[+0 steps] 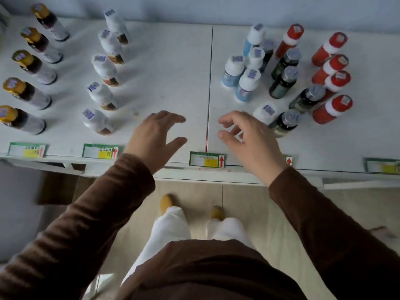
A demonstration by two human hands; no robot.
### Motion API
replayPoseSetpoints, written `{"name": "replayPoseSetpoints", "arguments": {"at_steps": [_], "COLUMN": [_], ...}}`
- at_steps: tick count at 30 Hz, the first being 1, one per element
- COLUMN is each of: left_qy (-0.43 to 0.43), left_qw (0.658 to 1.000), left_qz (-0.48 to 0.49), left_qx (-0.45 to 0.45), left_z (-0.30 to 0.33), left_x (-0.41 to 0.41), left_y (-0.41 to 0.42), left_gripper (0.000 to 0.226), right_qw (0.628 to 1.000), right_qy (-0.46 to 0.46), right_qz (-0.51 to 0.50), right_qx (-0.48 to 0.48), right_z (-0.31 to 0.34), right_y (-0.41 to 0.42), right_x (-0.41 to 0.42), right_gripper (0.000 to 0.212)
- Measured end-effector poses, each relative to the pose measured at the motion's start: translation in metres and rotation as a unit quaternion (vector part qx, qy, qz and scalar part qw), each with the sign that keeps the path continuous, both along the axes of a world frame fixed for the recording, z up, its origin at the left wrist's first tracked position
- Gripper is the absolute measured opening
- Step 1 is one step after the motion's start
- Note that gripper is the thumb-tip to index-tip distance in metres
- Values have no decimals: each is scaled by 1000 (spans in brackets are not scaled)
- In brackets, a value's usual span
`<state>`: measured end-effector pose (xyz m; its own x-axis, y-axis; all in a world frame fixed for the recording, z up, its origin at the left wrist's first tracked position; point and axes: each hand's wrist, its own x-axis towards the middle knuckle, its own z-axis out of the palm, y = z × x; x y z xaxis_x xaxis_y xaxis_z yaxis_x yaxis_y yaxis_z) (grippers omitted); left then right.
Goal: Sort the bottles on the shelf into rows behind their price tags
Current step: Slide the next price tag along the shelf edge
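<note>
On the white shelf (168,68), gold-capped dark bottles (32,66) stand in a row at far left, and white bottles with brown labels (105,70) form a second row. To the right of the shelf seam, blue bottles (246,83), dark green bottles with grey caps (283,81) and red bottles with white collars (331,72) stand mixed in a cluster. My left hand (155,135) hovers open over the bare middle of the shelf. My right hand (249,135) is open with curled fingers, just left of a white-capped bottle (265,112) and a green bottle (285,123).
Green price tags (206,159) with yellow patches and red arrows line the shelf's front edge; my right wrist partly hides one of them. A dark seam (211,83) splits the shelf. A wall closes the back. Below are the floor, my legs and feet.
</note>
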<state>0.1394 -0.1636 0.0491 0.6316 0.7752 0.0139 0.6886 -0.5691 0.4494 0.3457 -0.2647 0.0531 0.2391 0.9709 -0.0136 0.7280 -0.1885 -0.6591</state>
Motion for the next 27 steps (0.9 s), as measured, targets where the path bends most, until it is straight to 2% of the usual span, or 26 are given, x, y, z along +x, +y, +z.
{"name": "replayPoseSetpoints", "arguments": {"at_steps": [4,11,14,19,27], "left_qy": [9,-18,-42,-102,-131], "left_qw": [998,995,991,981,979], "left_qz": [36,97,127,164,154], "left_qx": [-41,-27,-6,13,26], "left_z": [-37,-88,-103,-122,-133], "left_x": [4,13,16,17,13], "left_y": [-35,-56,-57,-62,-62], "left_gripper": [39,40,38,33,34], "right_qw": [998,980,964,916,907], "right_qy": [45,106,179,317,342], "right_qz": [-29,-77,-120,-188,-202], "right_qx": [-36,-147,-157,-162,-140], "right_z": [-31,-91,-107,-132,-153], "right_y": [-33,-53,-56,-50,-52], "right_x": [-7,-29,-39,-47,-50], "right_gripper": [13,52,56,67,66]}}
